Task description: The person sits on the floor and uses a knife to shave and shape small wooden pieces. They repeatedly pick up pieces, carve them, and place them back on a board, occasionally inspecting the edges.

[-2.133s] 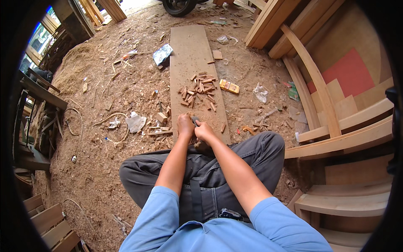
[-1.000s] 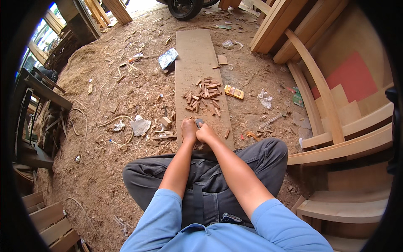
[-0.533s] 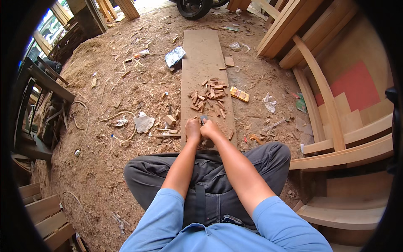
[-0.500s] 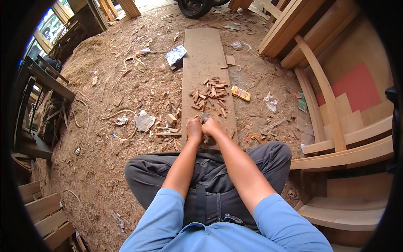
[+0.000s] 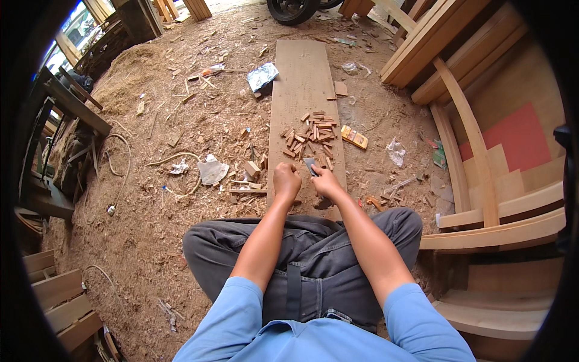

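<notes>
My right hand (image 5: pixel 326 183) is closed around a flat grey metal blade (image 5: pixel 310 166); the grip hides its handle, so I cannot tell which kind of blade it is. The blade tilts up and left over the near part of a long wooden board (image 5: pixel 301 72). Left of it, my left hand (image 5: pixel 287 181) is curled shut above the board's left edge, and whatever its fingers hold is hidden. Just beyond both hands lies a loose pile of small reddish-brown wood pieces (image 5: pixel 315 130) on the board. A gap separates the two hands.
A yellow packet (image 5: pixel 354 137) lies right of the board, and a silvery packet (image 5: pixel 262 77) by its left edge. Shavings and scraps litter the ground. Wooden frames (image 5: pixel 476 139) lean at the right. A wheel (image 5: pixel 293 9) stands at the far end.
My hands, close together before, have moved apart. The blade in my right hand now shows more fully between them. The whole view has shifted slightly.
</notes>
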Motion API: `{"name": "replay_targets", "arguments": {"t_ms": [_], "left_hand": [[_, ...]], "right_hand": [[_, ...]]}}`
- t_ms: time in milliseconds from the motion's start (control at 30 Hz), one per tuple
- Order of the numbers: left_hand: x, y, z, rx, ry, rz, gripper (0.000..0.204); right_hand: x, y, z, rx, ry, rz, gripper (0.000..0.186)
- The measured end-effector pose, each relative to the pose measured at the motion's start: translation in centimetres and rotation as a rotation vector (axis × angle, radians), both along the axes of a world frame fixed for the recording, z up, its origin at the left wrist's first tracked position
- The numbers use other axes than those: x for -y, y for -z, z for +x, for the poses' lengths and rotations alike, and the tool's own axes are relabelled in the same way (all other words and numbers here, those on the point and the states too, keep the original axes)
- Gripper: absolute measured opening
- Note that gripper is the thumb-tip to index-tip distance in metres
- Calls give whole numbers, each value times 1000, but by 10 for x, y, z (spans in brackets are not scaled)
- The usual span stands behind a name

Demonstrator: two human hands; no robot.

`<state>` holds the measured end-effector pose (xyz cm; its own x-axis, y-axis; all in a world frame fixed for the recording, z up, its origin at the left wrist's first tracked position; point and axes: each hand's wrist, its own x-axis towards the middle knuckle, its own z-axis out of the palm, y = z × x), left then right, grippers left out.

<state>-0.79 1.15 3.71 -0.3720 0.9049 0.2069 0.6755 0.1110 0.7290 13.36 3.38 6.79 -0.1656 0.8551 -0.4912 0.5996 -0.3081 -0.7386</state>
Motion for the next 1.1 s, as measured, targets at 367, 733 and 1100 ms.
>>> {"name": "replay_targets", "arguments": {"t_ms": [367, 733, 1100], "left_hand": [[22, -130, -19, 785, 166, 19, 18], [38, -112, -43, 1248, 181, -11, 20], [29, -89, -39, 1296, 83, -61, 34]], "right_hand": [[22, -47, 36, -277, 202, -117, 59], [17, -58, 8, -451, 177, 66, 65], [35, -85, 0, -651, -15, 85, 66]]}}
